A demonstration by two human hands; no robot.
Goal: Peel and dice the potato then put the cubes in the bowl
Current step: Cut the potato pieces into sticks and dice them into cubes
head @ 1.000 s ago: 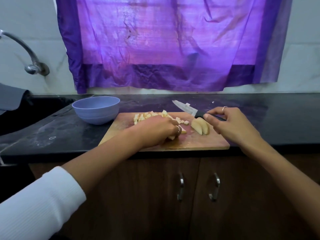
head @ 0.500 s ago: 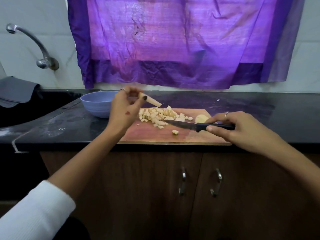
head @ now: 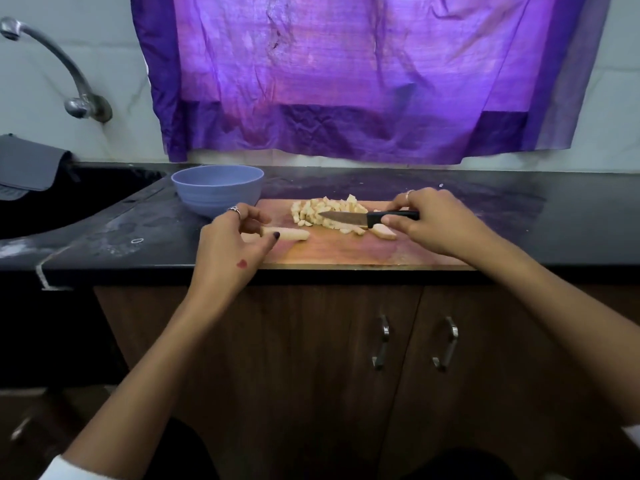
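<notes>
While a peeled potato strip [head: 290, 233] lies on the wooden cutting board [head: 346, 252], your left hand [head: 230, 249] pinches its left end between thumb and fingers, so that grip is closed on the strip. Toward the back of the board sits a heap of pale potato cubes [head: 325, 211]. Your right hand [head: 433, 221] curls round the black handle of a knife [head: 367, 218], its grip wrapped tight; the blade lies flat across the heap, tip pointing left. Just below the handle, on the board, rests a larger uncut potato piece [head: 382, 232], touching your right fingers. Beside the board's back left corner stands a lilac bowl [head: 217, 189]; its inside is hidden. Board and bowl sit on a black worktop [head: 519, 220]. Behind the board hangs a purple cloth [head: 346, 74]; far left of it are a tap [head: 65, 71] and a dark sink [head: 69, 199].
</notes>
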